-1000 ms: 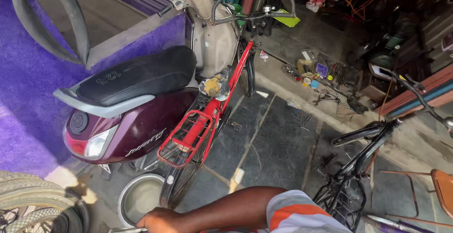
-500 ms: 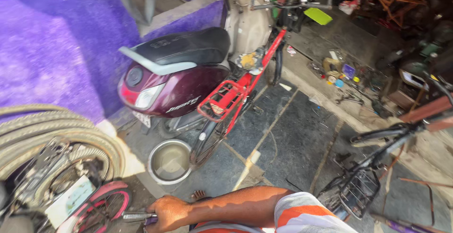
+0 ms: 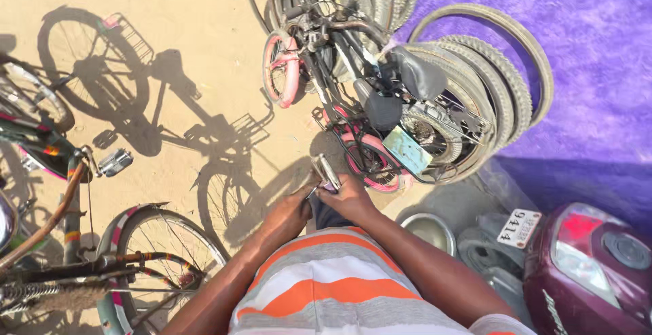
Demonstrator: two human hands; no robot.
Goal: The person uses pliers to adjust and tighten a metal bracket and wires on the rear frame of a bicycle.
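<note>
Head view: two hands holding one small metal tool before the chest, above sandy ground.

Left hand (image 3: 288,214) and right hand (image 3: 350,198) are meeting on the metal tool (image 3: 324,172), fingers curling closed around its lower end. Pink-framed bicycles (image 3: 370,114) and loose tyres (image 3: 502,77) are standing just beyond; a steel bowl (image 3: 428,230) and maroon scooter (image 3: 591,267) are sitting at the right.

Hard sunlight falls on a sandy ground (image 3: 176,29), throwing sharp bicycle shadows (image 3: 102,77). A purple sheet (image 3: 598,70) covers the right side. Parked bicycles (image 3: 380,90), stacked tyres (image 3: 496,84), a steel bowl (image 3: 428,230) and a maroon scooter (image 3: 591,267) stand around.
</note>
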